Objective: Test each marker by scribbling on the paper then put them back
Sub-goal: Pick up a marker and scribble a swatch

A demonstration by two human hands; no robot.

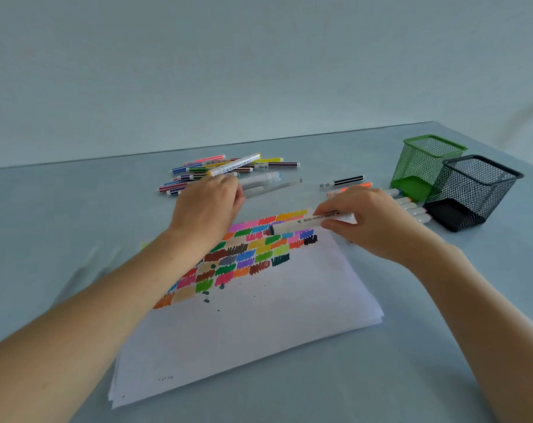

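Right hand (372, 222) pinches white marker (304, 224), dark tip over far edge of paper (259, 325) with colour scribbles. Left hand (208, 206) grips white yellow-capped marker (234, 164) over loose marker pile (228, 172), far left. Green mesh cup (424, 166), black mesh cup (469, 190) far right on table (45, 209).

Wall (259, 62): plain and pale blue-grey — filling the whole upper half of the view.
Table (60, 215): pale grey-blue top, its far edge running along the foot of the wall.
Light: soft and even — casting only faint shadows on the tabletop.
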